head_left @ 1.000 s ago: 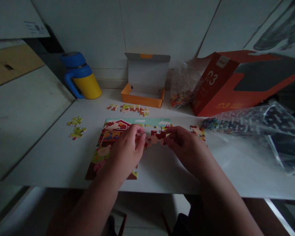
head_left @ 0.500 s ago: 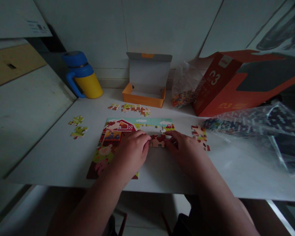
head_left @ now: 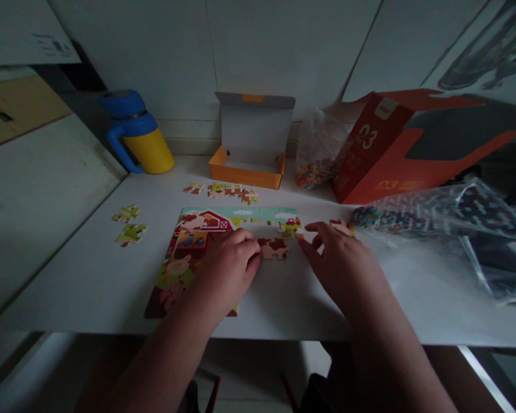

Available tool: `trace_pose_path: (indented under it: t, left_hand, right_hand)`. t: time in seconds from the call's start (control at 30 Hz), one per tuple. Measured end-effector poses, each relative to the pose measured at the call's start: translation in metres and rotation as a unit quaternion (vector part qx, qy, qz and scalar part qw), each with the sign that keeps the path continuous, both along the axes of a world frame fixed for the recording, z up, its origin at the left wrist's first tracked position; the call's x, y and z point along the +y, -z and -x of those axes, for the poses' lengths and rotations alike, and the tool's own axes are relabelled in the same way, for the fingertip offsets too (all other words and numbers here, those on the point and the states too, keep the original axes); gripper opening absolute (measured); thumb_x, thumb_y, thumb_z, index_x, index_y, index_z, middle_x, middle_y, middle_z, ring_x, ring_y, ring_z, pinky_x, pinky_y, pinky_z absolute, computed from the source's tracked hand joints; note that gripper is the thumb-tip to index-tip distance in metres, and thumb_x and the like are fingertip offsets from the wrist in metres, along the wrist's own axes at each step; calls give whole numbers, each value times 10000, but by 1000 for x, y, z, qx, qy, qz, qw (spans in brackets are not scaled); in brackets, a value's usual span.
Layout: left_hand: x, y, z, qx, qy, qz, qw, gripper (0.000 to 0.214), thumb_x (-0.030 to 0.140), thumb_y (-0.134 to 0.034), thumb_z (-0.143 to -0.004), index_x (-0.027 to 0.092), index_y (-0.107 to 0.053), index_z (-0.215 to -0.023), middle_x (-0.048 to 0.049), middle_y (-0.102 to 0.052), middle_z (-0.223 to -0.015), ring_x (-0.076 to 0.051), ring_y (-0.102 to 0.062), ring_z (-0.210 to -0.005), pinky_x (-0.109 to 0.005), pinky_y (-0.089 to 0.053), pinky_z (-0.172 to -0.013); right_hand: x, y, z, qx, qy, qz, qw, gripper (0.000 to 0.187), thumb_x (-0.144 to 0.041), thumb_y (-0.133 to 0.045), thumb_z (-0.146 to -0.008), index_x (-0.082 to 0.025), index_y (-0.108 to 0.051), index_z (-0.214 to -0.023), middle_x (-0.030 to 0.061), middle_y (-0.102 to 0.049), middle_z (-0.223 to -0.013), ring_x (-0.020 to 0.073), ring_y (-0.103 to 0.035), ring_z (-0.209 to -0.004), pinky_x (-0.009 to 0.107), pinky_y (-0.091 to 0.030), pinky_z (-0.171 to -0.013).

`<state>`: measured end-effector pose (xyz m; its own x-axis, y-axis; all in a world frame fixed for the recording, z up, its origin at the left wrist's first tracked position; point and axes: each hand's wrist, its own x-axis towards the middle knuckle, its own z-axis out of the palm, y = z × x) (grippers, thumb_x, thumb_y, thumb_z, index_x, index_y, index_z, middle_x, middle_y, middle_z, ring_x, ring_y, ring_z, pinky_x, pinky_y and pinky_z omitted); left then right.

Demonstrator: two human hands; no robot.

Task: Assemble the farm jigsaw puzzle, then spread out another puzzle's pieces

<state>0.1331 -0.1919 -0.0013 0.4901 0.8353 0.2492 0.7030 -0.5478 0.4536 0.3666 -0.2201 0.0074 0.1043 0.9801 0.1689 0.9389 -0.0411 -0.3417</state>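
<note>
A partly joined farm jigsaw puzzle (head_left: 178, 267) lies flat on the table, with a red barn at its left and a strip of sky along its top. My left hand (head_left: 236, 258) rests over its middle, fingers pinched at the left end of the brown-and-pink puzzle pieces (head_left: 275, 248); the fingertips are partly hidden. To the right, my right hand (head_left: 339, 252) holds nothing, its thumb and forefinger apart beside the puzzle's right edge. Its thumb is near the green puzzle piece (head_left: 289, 230) below the tractor picture. More loose puzzle pieces (head_left: 341, 226) are partly covered behind that hand.
Loose pieces lie in a row (head_left: 221, 190) behind the puzzle and in a pair (head_left: 130, 232) at left. Farther back stand a blue-and-yellow jug (head_left: 148, 149), an open orange box (head_left: 245, 175), a bag of pieces (head_left: 316, 169) and a red box (head_left: 370, 155). Plastic packaging (head_left: 438, 212) lies right.
My right hand has drawn back to the right from the brown-and-pink pieces, its fingers spreading. A green piece now shows under the tractor. My left hand stays nearly where it was.
</note>
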Motion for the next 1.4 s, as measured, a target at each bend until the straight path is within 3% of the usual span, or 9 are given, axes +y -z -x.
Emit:
trace_pose_path:
  t: [0.13, 0.2, 0.27, 0.43, 0.6, 0.87, 1.0, 1.17, 1.4]
  left_hand:
    - [-2, 3, 0, 2, 11, -8, 1000, 118, 107, -673, -986, 190, -756, -978, -78, -735, -1134, -240, -704, -1047, -426, -584, -979]
    - [-3, 5, 0, -1, 27, -24, 999, 175, 113, -678, -991, 205, -749, -1121, -81, -732, -1255, -251, -699, -1136, -447, -576, -1036]
    - [-5, 7, -1, -1, 45, -34, 998, 258, 119, -678, -998, 221, -729, -1230, -81, -710, -1368, -259, -683, -1225, -470, -558, -1098]
    - [-5, 7, -3, 5, 66, -26, 997, 201, 96, -642, -1013, 206, -770, -1121, -81, -754, -1292, -257, -705, -1195, -477, -570, -1096]
    - [-4, 6, -4, 23, 71, -30, 997, 197, 101, -640, -1012, 195, -785, -1107, -89, -753, -1311, -270, -709, -1196, -488, -567, -1104]
    - [-3, 7, -3, 34, 67, -48, 996, 198, 96, -639, -1007, 200, -789, -1083, -92, -761, -1287, -268, -714, -1180, -482, -574, -1086]
    - [-3, 7, -3, 31, 65, -53, 996, 206, 90, -633, -1004, 205, -790, -1073, -90, -760, -1286, -263, -714, -1171, -479, -577, -1078]
    - [-3, 7, -3, 33, 62, -47, 996, 204, 91, -623, -1011, 202, -786, -1059, -85, -763, -1273, -262, -717, -1142, -480, -583, -1053]
    - [-2, 8, -4, 26, 66, -40, 997, 192, 111, -616, -1028, 194, -779, -1087, -91, -754, -1272, -259, -707, -1159, -491, -578, -1069]
  right_hand:
    - [-11, -5, -35, -68, 75, -32, 994, 371, -446, -603, -1002, -192, -693, -1256, 173, -781, -1068, 339, -732, -882, 436, -469, -723]
    - [-14, -4, -47, -95, 76, -26, 992, 446, -508, -594, -1008, -172, -681, -1289, 220, -759, -1154, 361, -728, -904, 461, -481, -732]
    - [-14, -2, -50, -89, 55, -23, 994, 433, -504, -603, -1004, -174, -684, -1273, 212, -748, -1187, 348, -726, -905, 467, -497, -755]
    - [-5, -1, -26, -35, -42, -7, 999, 247, -376, -615, -1013, -200, -720, -1151, 144, -737, -1166, 264, -712, -879, 431, -523, -824]
    - [-1, -1, 3, -50, -137, 51, 988, 298, -236, -571, -1050, -257, -750, -1287, 116, -708, -1155, 279, -718, -1005, 404, -518, -844]
    - [2, 5, 13, -86, -129, 51, 987, 506, -133, -436, -1072, -310, -641, -1499, 140, -668, -1265, 295, -717, -1029, 393, -506, -760]
    - [4, 6, 14, -77, -133, 50, 987, 449, -144, -440, -1067, -274, -684, -1420, 150, -664, -1269, 301, -710, -1047, 412, -528, -810]
    - [4, 7, 10, -75, -70, 11, 995, 417, -151, -498, -1039, -180, -648, -1427, 187, -639, -1401, 357, -676, -1181, 483, -550, -929]
    - [6, 6, 4, -48, -98, 24, 994, 333, -130, -466, -1042, -169, -717, -1258, 166, -697, -1307, 332, -686, -1163, 500, -545, -970]
